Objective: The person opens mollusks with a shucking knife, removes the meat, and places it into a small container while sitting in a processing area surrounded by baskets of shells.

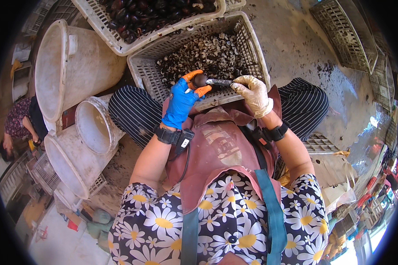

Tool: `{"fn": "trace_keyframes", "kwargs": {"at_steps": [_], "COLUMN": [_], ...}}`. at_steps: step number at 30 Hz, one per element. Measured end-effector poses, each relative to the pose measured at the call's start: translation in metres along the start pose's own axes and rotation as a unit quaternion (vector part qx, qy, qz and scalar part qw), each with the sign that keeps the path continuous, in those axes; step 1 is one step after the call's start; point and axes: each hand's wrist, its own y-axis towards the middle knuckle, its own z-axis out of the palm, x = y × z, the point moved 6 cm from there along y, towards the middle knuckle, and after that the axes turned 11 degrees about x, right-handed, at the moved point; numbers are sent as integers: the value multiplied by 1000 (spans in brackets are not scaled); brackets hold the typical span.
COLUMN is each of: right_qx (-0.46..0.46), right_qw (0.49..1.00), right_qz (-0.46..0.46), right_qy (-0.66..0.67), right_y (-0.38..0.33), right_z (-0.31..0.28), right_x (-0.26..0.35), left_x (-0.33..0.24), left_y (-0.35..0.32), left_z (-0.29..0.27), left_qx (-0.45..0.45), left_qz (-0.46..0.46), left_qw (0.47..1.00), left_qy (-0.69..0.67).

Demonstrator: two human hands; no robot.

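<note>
Gloved left hand (180, 99), blue with orange fingertips, one: closed around one dark rounded shell (199, 80), which is held at upper centre of the frame. Gloved right hand (255, 95), off-white, one: closed on the end of one narrow tool (219, 82), its bright part pointed at the shell; whether the two touch cannot be told. The shell is apparently steadied by one grip so that the tool can be directed by the other.

Slotted crate (257, 48), pale, one: set below the hands, presumably so that droppings are caught; small pale and dark pieces (212, 48) are contained, too many to be counted. Second pale crate (102, 33), one: placed at the top of the frame, seemingly for easy reach; dark shellfish (146, 17) are heaped inside, uncounted.

Whitish buckets, three, grouped at left: one large (93, 53), one small (94, 128), one lower (82, 152). Slotted crates (340, 33), at least two, are stood at upper right.
</note>
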Motion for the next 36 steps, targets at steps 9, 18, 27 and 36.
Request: {"fn": "trace_keyframes", "kwargs": {"at_steps": [9,18,27,36], "right_qx": [115,-16,6,60], "right_qw": [959,991,994,991], "right_qz": [-52,3,-33,-79], "right_qy": [-252,-136,100,-90], "right_y": [7,31,69,19], "right_z": [-5,18,24,32], "right_x": [37,12,7,29], "left_x": [-14,9,7,-5], "left_y": [-1,6,15,12], "left_z": [9,-20,10,5], "left_qx": [190,-62,-23,46], "left_qz": [-26,-43,-37,24], "left_qw": [942,997,996,996], "left_qy": [274,-6,-79,76]}}
